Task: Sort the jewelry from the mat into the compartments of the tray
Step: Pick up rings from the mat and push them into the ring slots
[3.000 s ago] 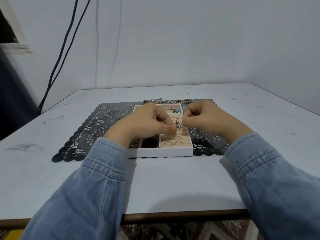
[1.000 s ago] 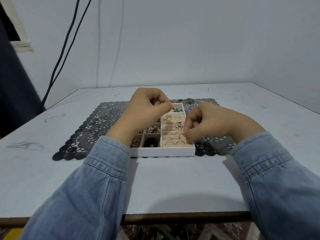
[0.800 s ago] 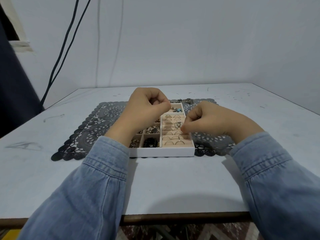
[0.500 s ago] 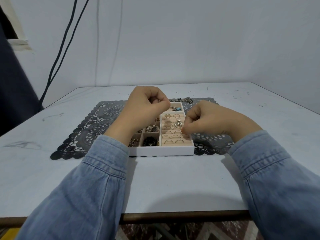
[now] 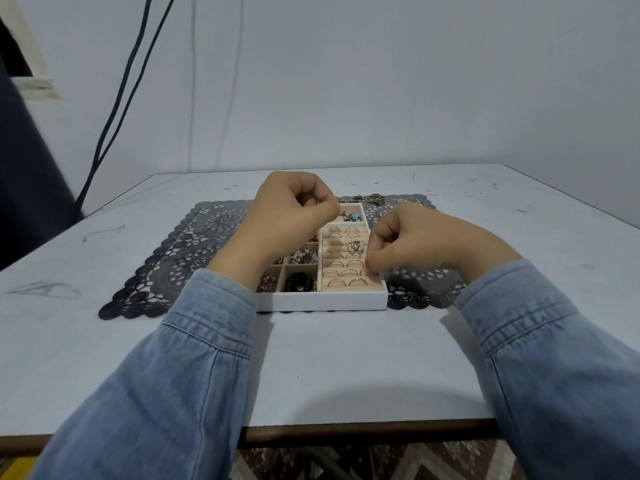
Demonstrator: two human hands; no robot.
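The white tray (image 5: pixel 322 301) lies on the dark lace mat (image 5: pixel 180 258) in the middle of the table (image 5: pixel 346 358), with rings (image 5: pixel 341 271) standing in the slotted rows of its right part. The right hand (image 5: pixel 415 240), fingers curled, touches a near row at the tray's right edge. The left hand (image 5: pixel 287 216) is clenched above the far compartments. Whether either grips jewelry, I cannot tell.

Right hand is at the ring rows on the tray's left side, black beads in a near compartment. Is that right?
Not quite. The head view shows the ring rows on the tray's right side. The right hand is at them, and the black beads lie in a near compartment.
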